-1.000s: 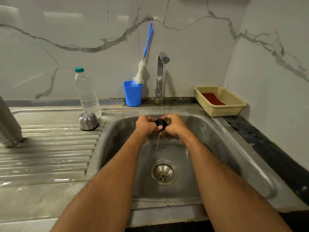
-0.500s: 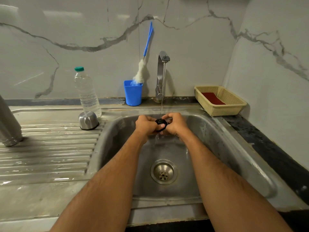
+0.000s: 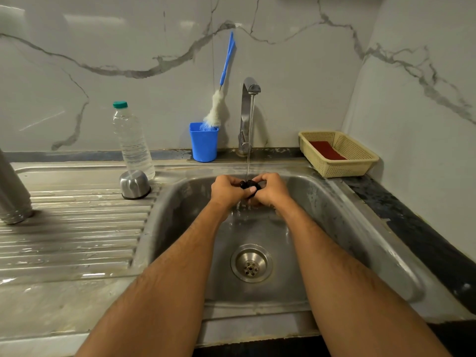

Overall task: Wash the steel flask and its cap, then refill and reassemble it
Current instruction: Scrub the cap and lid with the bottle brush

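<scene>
Both my hands hold a small black stopper [image 3: 249, 186] under the running stream from the tap [image 3: 247, 114], over the sink basin [image 3: 334, 228]. My left hand [image 3: 226, 189] grips its left side and my right hand [image 3: 270, 189] curls round its right side; most of the stopper is hidden by fingers. The steel flask body [image 3: 13, 194] stands at the far left edge of the drainboard, only partly in view. A steel cup cap [image 3: 134, 184] sits upside down on the drainboard beside the basin.
A clear plastic water bottle [image 3: 132, 141] with a green cap stands behind the steel cap. A blue cup [image 3: 204, 145] holding a bottle brush [image 3: 219, 104] is left of the tap. A yellow basket [image 3: 342, 166] with a red scrub pad sits at back right. The drain [image 3: 251, 264] lies below my hands.
My hands have shifted slightly on the black stopper under the stream, turning it between the fingers. Nothing else has moved.
</scene>
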